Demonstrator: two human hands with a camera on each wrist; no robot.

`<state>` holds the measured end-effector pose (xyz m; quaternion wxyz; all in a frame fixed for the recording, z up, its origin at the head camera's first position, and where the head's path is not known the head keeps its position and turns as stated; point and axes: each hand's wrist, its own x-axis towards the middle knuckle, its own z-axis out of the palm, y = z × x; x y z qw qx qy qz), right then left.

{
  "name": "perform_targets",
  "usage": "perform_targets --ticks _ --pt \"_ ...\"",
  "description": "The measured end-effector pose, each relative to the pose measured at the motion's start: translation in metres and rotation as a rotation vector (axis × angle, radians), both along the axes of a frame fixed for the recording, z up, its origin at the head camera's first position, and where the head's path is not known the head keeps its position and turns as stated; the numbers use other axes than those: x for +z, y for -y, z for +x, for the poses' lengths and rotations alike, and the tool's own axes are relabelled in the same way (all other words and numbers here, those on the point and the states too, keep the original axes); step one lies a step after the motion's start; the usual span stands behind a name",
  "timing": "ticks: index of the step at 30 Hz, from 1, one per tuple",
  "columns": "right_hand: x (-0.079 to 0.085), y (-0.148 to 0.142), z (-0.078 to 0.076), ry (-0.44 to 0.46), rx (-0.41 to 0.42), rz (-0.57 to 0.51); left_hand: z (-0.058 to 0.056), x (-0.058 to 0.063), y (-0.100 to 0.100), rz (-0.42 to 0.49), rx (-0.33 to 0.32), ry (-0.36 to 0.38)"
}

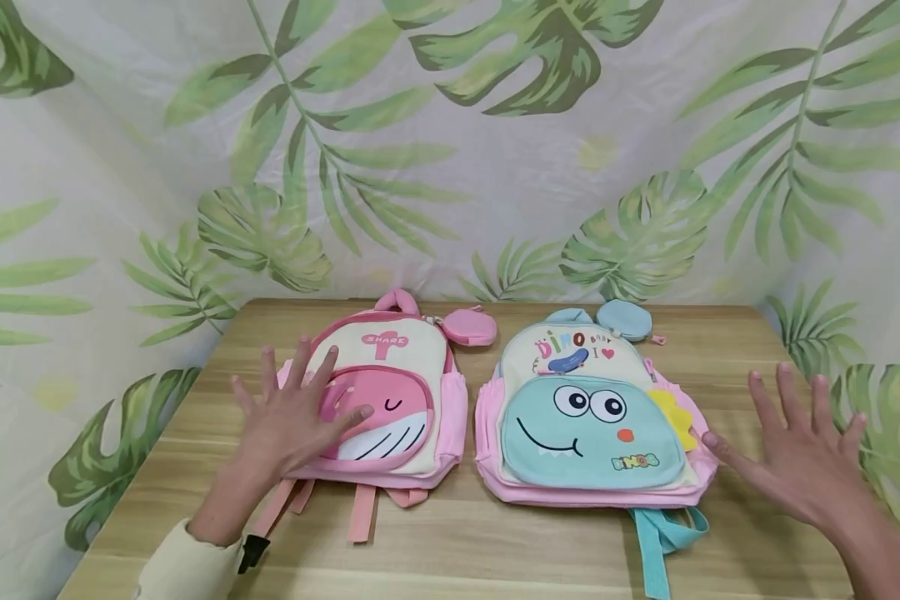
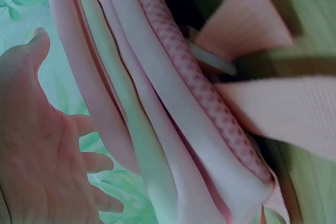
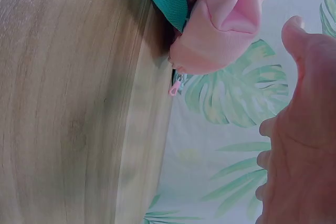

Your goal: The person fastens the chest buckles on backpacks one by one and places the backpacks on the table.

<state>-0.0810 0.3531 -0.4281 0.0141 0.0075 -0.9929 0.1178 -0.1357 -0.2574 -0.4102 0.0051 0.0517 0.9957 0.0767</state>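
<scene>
Two small children's backpacks lie side by side on a wooden table. On the left is a pink and cream backpack [image 1: 420, 450] with a whale face on its front pocket. My left hand [image 1: 292, 417], fingers spread, hovers over its left side and hides part of the whale. In the left wrist view the backpack's pink side [image 2: 173, 103] and straps show beside the palm. At right lies a dinosaur backpack [image 1: 592, 433] with a light-blue front pocket and yellow spikes. My right hand [image 1: 802, 450] is spread beside its right edge, the thumb near the spikes, holding nothing.
A round pink pouch [image 1: 469, 326] hangs by the whale backpack's top, and a blue pouch [image 1: 624, 319] by the dinosaur one. Teal straps [image 1: 652, 554] and salmon straps [image 1: 362, 514] trail toward the table's front. A leaf-print cloth [image 1: 510, 167] surrounds the wooden table [image 1: 450, 558].
</scene>
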Motion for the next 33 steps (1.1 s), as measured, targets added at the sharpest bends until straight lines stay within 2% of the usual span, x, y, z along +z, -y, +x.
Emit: perform_targets --ticks 8,16,21,26,33 --pt "0.003 0.003 0.001 0.002 -0.01 -0.008 0.001 0.003 -0.015 0.026 -0.011 -0.028" --pt "0.002 0.007 0.0 -0.023 0.005 -0.02 -0.002 0.005 -0.042 0.068 -0.028 -0.06" --pt "-0.002 0.01 -0.002 -0.042 0.019 -0.05 -0.004 0.005 -0.063 0.106 -0.072 -0.103" --pt "-0.004 0.014 -0.002 -0.052 0.035 -0.103 -0.002 0.004 -0.085 0.197 -0.141 -0.126" --pt "-0.009 0.018 -0.004 -0.063 0.051 -0.15 0.003 0.002 -0.119 0.308 -0.208 -0.063"
